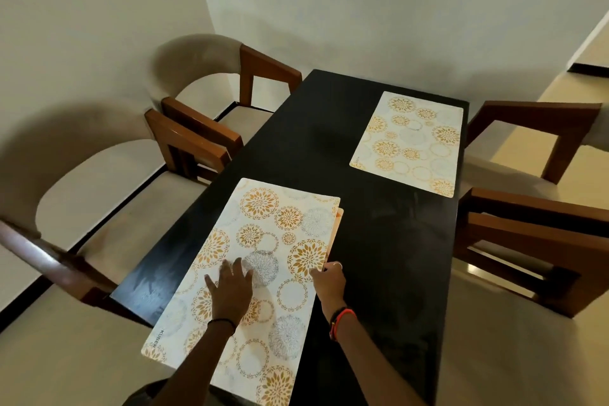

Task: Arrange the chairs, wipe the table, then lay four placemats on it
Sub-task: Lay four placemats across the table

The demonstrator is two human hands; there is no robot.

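Table: long dark rectangular wooden table [389, 241], running away from the wearer toward a pale wall.
Far mat: white rectangular placemat with gold and grey floral circles [410, 138], lying flat at the table's far right corner, its long side along the right edge.
Near mats: a stack of matching floral placemats [263, 241] is sitting at the near left corner, slightly skewed, overhanging the near edge and the left edge; the printed word KUBER is showing at its near left corner. An orange-tinted edge of a lower sheet [337, 224] is peeking out along the stack's right side. How many sheets are in the stack cannot be told.
Left hand: left hand [232, 293] is pressing flat on the top mat, fingers spread and extended, gripping nothing; dark band at the wrist.
Right hand: right hand [329, 280] is curling at the stack's right edge, fingertips pinching that edge; ring on one finger, red and black bands on the wrist.
Chairs, left side: two wood-framed armchairs with curved beige upholstered backs, near one [108, 208] and far one [211, 82], are standing just beside the left edge.
Chairs, right side: two like wooden chairs, near [527, 241] and far [540, 128], are standing beside the right edge.
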